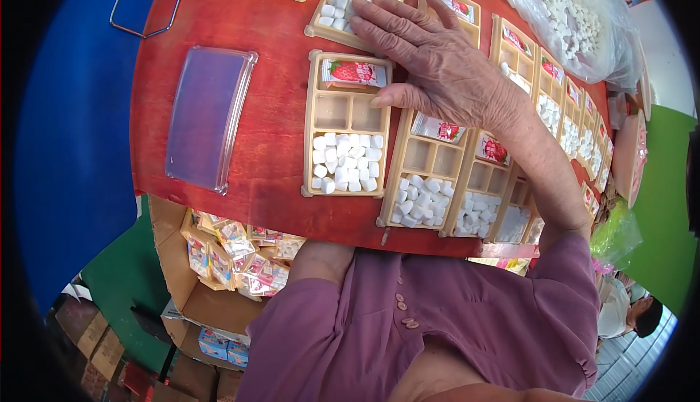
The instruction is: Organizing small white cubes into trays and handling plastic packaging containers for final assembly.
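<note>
My right hand [426, 55] reaches over the table with its fingers stretched out, palm down. Its fingertips are over small white marshmallow-like pieces [338, 6] in a far beige tray [315, 31]. The thumb lies at the right edge of a nearer beige tray [310, 121]. This nearer tray has a strawberry-printed packet [355, 73] in its top compartment, two bare middle compartments and white pieces [348, 163] in the large one. My left arm [321, 260] goes down at the table's near edge; the left hand is hidden.
Several similar filled trays [419, 155] line the right side of the red table [281, 216]. A clear plastic lid [208, 117] lies left. A plastic bag of white pieces [576, 30] is at far right. Below, a cardboard box [171, 245] holds packed trays.
</note>
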Available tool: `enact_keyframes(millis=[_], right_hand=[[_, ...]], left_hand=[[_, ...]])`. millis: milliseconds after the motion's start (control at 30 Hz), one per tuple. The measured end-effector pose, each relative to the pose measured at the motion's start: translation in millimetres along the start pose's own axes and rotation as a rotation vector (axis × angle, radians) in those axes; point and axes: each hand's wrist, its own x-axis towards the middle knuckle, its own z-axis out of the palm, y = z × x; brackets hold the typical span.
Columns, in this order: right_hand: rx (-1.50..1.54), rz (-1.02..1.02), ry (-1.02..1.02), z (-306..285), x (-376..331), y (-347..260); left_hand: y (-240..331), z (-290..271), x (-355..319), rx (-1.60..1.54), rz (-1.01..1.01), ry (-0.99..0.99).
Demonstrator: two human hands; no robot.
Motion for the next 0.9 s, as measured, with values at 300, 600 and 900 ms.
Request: enact_keyframes(millis=[300,600,900], right_hand=[[0.231,0.099,-0.186,-46.8,28.3,-3.7],[-0.013,0.009,-0.014,-5.7,18.1,-2.0],[0.122,0.098,-0.160,-35.6,27.3,-2.4]], left_hand=[[-5.4,-10.1,-2.2,0.045,-0.007,-0.030],[-12.6,-28.8,-2.8,0.084,-0.005,-0.054],[-22.2,-47.5,-2.0,0.124,0.000,-0.081]])
